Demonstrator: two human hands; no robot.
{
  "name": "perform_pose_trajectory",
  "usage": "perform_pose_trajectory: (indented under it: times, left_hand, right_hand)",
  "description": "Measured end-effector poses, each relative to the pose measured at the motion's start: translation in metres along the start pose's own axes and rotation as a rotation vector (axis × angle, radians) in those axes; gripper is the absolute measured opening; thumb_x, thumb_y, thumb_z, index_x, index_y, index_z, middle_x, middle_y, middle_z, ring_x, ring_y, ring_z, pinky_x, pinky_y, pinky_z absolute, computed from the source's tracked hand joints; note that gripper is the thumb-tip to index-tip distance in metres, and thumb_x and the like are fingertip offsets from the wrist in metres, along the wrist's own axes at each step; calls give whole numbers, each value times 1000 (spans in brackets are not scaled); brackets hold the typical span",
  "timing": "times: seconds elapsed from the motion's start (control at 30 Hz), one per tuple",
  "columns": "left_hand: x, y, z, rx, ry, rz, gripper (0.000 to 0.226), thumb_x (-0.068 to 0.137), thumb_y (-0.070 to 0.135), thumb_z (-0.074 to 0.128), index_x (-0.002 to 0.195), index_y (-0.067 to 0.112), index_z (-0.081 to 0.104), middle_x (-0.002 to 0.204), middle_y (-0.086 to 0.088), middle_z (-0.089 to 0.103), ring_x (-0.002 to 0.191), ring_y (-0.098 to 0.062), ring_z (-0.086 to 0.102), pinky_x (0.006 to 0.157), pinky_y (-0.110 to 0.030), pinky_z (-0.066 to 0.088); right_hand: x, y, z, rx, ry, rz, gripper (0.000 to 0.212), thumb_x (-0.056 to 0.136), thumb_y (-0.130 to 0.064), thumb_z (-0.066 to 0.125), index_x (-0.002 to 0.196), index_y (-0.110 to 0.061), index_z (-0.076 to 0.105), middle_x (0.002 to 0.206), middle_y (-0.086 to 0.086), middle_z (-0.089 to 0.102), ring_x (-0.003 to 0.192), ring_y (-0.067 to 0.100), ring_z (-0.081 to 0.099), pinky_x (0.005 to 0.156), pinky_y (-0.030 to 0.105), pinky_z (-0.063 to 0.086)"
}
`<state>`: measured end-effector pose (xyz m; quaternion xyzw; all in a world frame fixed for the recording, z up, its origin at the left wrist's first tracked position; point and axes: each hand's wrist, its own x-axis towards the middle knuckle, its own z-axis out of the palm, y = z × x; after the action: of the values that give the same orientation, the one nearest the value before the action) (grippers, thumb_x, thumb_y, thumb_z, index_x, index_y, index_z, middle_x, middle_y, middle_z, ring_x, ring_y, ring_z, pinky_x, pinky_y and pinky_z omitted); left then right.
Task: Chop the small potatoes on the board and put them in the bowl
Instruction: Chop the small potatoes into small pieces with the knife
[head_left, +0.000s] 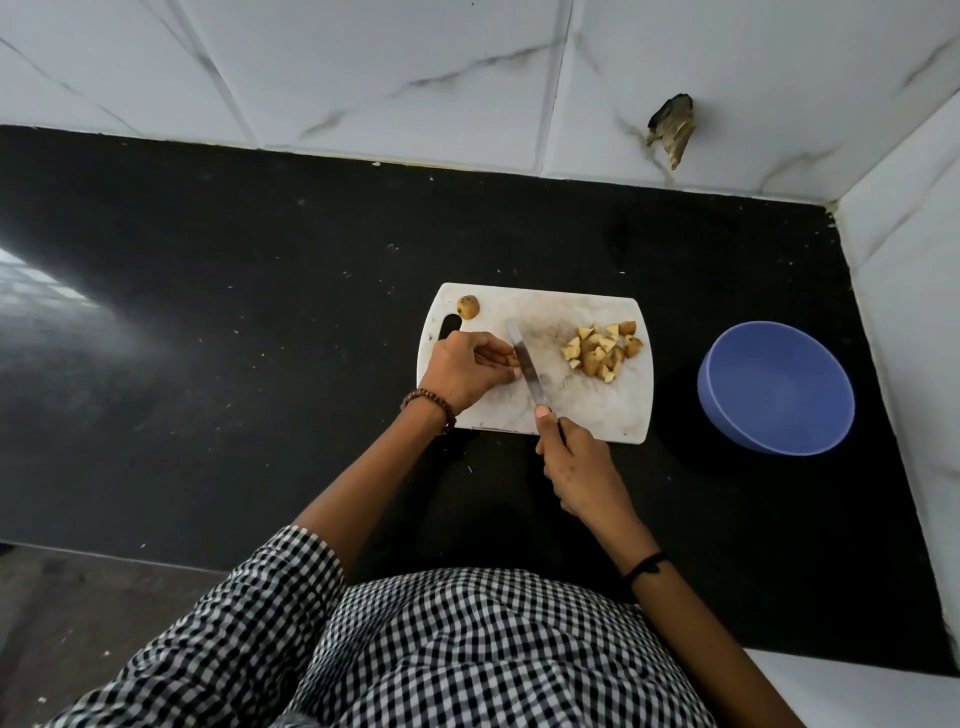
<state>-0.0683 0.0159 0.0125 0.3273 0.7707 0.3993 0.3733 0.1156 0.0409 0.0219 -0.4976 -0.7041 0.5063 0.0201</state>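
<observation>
A white cutting board (587, 410) lies on the black counter. My left hand (462, 371) pinches a small potato (513, 359) against the board, mostly hidden under the fingers. My right hand (576, 467) grips the handle of a knife (525, 364), whose blade lies just right of that potato. A pile of chopped potato pieces (602, 349) sits at the board's right side. One whole small potato (468, 306) rests at the board's far left corner. A blue bowl (776, 387) stands to the right of the board, with nothing visible inside.
The black counter (260, 338) stretches wide to the left of the board. White tiled walls bound it at the back and on the right, close behind the bowl. A dark broken patch (671, 127) marks the back wall.
</observation>
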Motion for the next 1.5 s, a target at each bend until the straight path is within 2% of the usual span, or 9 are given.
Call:
perform_pose_trajectory:
  times: [0.13, 0.33, 0.5, 0.63, 0.8, 0.93, 1.07, 1.37, 1.5]
  left_hand:
    - [3, -3, -2, 46, 10, 14, 21, 80, 25, 76, 98, 14, 73, 90, 3, 71, 86, -5, 65, 74, -10, 50]
    - [8, -6, -5, -34, -32, -35, 16, 80, 15, 75, 97, 14, 75, 91, 0, 74, 91, -10, 68, 88, -24, 54]
    - [11, -5, -10, -73, -101, -61, 18, 80, 8, 74, 97, 12, 75, 92, -3, 75, 93, -13, 70, 91, -30, 54]
    - [11, -1, -5, -58, -89, -71, 17, 83, 7, 71, 100, 8, 73, 92, -6, 73, 88, -15, 70, 86, -29, 56]
    - [8, 0, 1, 18, -12, -64, 16, 83, 20, 72, 97, 13, 74, 92, 1, 72, 88, -8, 68, 77, -14, 53]
    - [6, 0, 5, -31, 56, -99, 16, 81, 17, 74, 97, 13, 76, 94, 2, 73, 92, -10, 67, 86, -22, 54]
    - [8, -1, 6, -102, 83, -161, 12, 78, 15, 76, 90, 14, 78, 90, 2, 74, 89, -12, 68, 86, -30, 56]
    - [6, 5, 7, -174, 129, -229, 6, 76, 11, 76, 82, 12, 78, 82, 0, 74, 83, -15, 70, 79, -28, 58]
    - [5, 6, 8, -179, 133, -234, 7, 77, 9, 75, 80, 13, 78, 81, 0, 74, 84, -15, 70, 78, -28, 59]
  right_hand:
    - [0, 1, 1, 17, -4, 11, 55, 101, -58, 33, 85, -12, 59, 70, 0, 57, 60, 12, 53, 58, 30, 44]
    - [-1, 3, 0, 31, -20, 54, 52, 100, -62, 32, 85, -19, 58, 73, -2, 58, 61, 11, 53, 59, 28, 42]
    - [1, 5, 1, 57, -22, 74, 52, 98, -65, 32, 85, -21, 58, 74, -3, 56, 60, 10, 50, 58, 29, 41]
    - [2, 5, 2, 52, -25, 91, 53, 97, -67, 32, 85, -21, 58, 76, -2, 57, 61, 11, 51, 60, 30, 41]
    - [0, 4, 2, 66, -21, 81, 53, 98, -65, 33, 83, -20, 58, 73, -2, 57, 61, 11, 51, 60, 31, 42]
    - [-2, 3, 2, 58, 1, 58, 50, 99, -63, 33, 83, -22, 57, 74, -4, 57, 62, 9, 53, 61, 29, 43]
    - [-6, 1, 3, 23, 30, 34, 50, 100, -60, 32, 83, -19, 57, 74, -1, 60, 64, 12, 56, 61, 32, 48]
    - [-7, -2, 3, -29, 51, -5, 52, 102, -57, 30, 84, -18, 58, 77, 1, 61, 68, 15, 60, 59, 30, 48]
    - [-4, 0, 7, -94, 36, -4, 56, 103, -57, 26, 94, -14, 62, 87, 4, 63, 76, 14, 61, 64, 31, 45]
